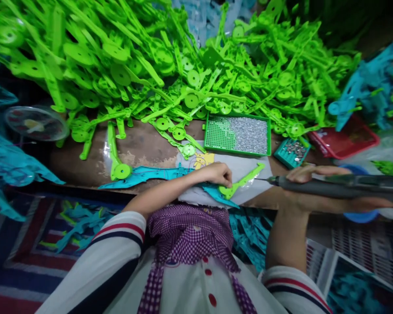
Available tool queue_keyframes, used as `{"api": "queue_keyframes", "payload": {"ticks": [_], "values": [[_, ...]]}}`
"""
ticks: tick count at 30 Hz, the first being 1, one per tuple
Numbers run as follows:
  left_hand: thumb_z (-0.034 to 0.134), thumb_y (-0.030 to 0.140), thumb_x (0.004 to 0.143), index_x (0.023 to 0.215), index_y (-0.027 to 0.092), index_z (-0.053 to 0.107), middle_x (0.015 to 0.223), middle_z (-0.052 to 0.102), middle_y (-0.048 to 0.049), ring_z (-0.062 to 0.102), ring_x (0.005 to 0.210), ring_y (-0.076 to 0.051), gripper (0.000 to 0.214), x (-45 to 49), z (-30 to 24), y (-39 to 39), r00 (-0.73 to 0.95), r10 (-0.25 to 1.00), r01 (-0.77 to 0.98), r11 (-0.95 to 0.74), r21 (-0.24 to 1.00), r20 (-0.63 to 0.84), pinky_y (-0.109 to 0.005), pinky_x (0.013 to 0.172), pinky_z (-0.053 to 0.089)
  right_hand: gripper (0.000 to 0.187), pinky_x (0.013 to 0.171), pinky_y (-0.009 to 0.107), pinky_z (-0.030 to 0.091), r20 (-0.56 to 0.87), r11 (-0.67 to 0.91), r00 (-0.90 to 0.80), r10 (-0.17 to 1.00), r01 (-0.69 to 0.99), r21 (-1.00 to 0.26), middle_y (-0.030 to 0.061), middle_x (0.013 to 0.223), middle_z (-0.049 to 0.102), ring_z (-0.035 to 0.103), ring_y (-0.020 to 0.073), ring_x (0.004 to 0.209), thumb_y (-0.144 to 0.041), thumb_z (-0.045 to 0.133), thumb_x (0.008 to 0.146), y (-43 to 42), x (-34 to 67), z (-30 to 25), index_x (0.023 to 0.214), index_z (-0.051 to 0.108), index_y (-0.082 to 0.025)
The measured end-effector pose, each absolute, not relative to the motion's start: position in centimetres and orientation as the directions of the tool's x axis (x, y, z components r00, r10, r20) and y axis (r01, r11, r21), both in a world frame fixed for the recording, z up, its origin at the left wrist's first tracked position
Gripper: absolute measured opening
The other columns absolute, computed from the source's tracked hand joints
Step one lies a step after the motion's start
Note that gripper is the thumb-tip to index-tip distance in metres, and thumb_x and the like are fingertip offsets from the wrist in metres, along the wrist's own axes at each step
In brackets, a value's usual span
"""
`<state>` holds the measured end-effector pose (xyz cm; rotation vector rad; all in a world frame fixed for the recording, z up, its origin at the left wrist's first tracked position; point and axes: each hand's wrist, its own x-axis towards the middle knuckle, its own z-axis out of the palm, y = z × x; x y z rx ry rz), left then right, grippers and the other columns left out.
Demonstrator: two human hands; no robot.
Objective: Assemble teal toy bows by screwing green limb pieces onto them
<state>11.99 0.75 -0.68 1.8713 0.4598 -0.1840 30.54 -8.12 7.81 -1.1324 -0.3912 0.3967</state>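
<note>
Apparently for steadiness, the left hand (220,174) grips the green piece (245,179) by its round end over the blue piece (160,173) on the cloth (258,190); the right hand (301,173) clasps a screwdriver (330,186), screws (252,132) within reach.

Cut off at right edge: driver (317,186). Partly hidden behind driver: right hand (301,173). Partly covered by left hand (218,174): green lever (245,179). Too small to tell apart: pieces (252,133) in tray (237,152).
</note>
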Motion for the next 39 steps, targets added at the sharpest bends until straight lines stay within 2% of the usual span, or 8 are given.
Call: {"api": "queue_keyframes", "payload": {"ticks": [2, 4, 13, 18, 23, 30, 35, 39], "values": [[0.080, 0.025, 0.078, 0.091, 0.018, 0.081, 0.088, 0.079, -0.0032, 0.068, 0.081, -0.014, 0.015, 12.0, -0.6, 0.8, 0.912, 0.222, 0.399, -0.276, 0.874, -0.346, -0.023, 0.074, 0.044, 0.081, 0.024, 0.026, 0.021, 0.294, 0.394, 0.827, 0.480, 0.097, -0.914, -0.0037, 0.034, 0.031, 0.030, 0.0138, 0.023, -0.101, 0.028, 0.063, -9.8, 30.0, 7.1, 0.050, 0.052, -0.025], [0.079, 0.025, 0.079, 0.092, 0.018, 0.081, 0.089, 0.079, -0.0034, 0.068, 0.082, -0.014, 0.015, 12.0, -0.5, 0.8, 0.912, 0.222, 0.397, -0.273, 0.876, -0.344, -0.022, 0.075, 0.044, 0.081, 0.023, 0.026, 0.022, 0.373, 0.403, 0.780, 0.503, 0.170, -0.899, -0.0033, 0.033, 0.034, 0.032, 0.0141, 0.022, -0.099, 0.027, 0.066, -10.2, 29.3, 6.4, 0.051, 0.054, -0.024], [0.078, 0.024, 0.080, 0.095, 0.015, 0.080, 0.091, 0.079, -0.0052, 0.067, 0.079, -0.013, 0.018, 12.1, -0.4, 0.8, 0.907, 0.207, 0.415, -0.286, 0.864, -0.367, -0.022, 0.073, 0.045, 0.079, 0.026, 0.026, 0.029, 0.306, 0.383, 0.742, 0.597, 0.072, -0.921, -0.0026, 0.034, 0.039, 0.038, 0.0145, 0.024, -0.096, 0.032, 0.071, -9.4, 28.8, 5.0, 0.058, 0.058, -0.022], [0.078, 0.024, 0.080, 0.093, 0.016, 0.080, 0.089, 0.079, -0.0036, 0.065, 0.076, -0.012, 0.016, 12.1, -0.7, 0.8, 0.912, 0.208, 0.401, -0.279, 0.873, -0.353, -0.023, 0.073, 0.044, 0.081, 0.026, 0.026, 0.029, 0.332, 0.398, 0.742, 0.583, 0.095, -0.912, -0.0033, 0.035, 0.040, 0.037, 0.0133, 0.024, -0.098, 0.030, 0.070, -9.1, 28.7, 4.4, 0.057, 0.057, -0.023], [0.079, 0.024, 0.080, 0.094, 0.016, 0.081, 0.086, 0.078, -0.0039, 0.065, 0.076, -0.012, 0.016, 12.1, -0.4, 0.9, 0.909, 0.207, 0.409, -0.282, 0.868, -0.361, -0.023, 0.073, 0.044, 0.075, 0.027, 0.026, 0.032, 0.357, 0.397, 0.654, 0.668, 0.092, -0.913, -0.0047, 0.040, 0.040, 0.040, 0.0139, 0.027, -0.095, 0.033, 0.074, -9.0, 28.9, 3.8, 0.059, 0.053, -0.025], [0.080, 0.025, 0.080, 0.096, 0.015, 0.082, 0.090, 0.079, -0.0059, 0.067, 0.080, -0.014, 0.018, 12.3, -0.3, 0.9, 0.909, 0.206, 0.413, -0.326, 0.850, -0.362, -0.024, 0.074, 0.044, 0.071, 0.027, 0.025, 0.034, 0.391, 0.457, 0.597, 0.700, 0.047, -0.888, -0.0040, 0.039, 0.045, 0.040, 0.0135, 0.026, -0.089, 0.035, 0.081, -9.2, 29.1, 3.1, 0.060, 0.054, -0.024], [0.079, 0.026, 0.081, 0.096, 0.017, 0.081, 0.090, 0.079, -0.0041, 0.068, 0.081, -0.013, 0.017, 12.2, -0.8, 0.7, 0.915, 0.206, 0.399, -0.326, 0.857, -0.348, -0.023, 0.075, 0.045, 0.073, 0.026, 0.027, 0.033, 0.349, 0.396, 0.576, 0.740, 0.047, -0.917, -0.0036, 0.038, 0.045, 0.041, 0.0151, 0.025, -0.093, 0.042, 0.072, -9.5, 28.9, 4.4, 0.057, 0.058, -0.024], [0.077, 0.025, 0.084, 0.100, 0.016, 0.081, 0.093, 0.079, -0.0057, 0.068, 0.082, -0.014, 0.019, 12.0, -0.6, 0.8, 0.931, 0.180, 0.363, -0.351, 0.863, -0.319, -0.023, 0.075, 0.045, 0.077, 0.029, 0.026, 0.034, 0.295, 0.414, 0.676, 0.675, -0.016, -0.910, -0.0042, 0.039, 0.041, 0.042, 0.0138, 0.029, -0.096, 0.032, 0.074, -6.8, 28.3, 6.9, 0.060, 0.058, -0.025]]}}
